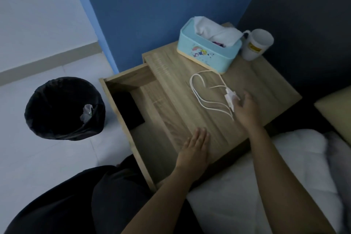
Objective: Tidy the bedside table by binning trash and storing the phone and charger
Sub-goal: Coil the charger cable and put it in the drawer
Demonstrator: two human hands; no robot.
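The right hand (245, 108) touches the white charger plug (230, 99) with loose fingers on the wooden table (266, 81). The left hand (195, 148) lies flat and open; left of it, the black phone (127, 110) lies in the open drawer (152, 148).

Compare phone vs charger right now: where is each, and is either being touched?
The phone lies inside the open drawer; the charger is on the tabletop. The phone is dark and untouched; the charger is white, cable looped, with the right hand at its plug. Both lie flat.
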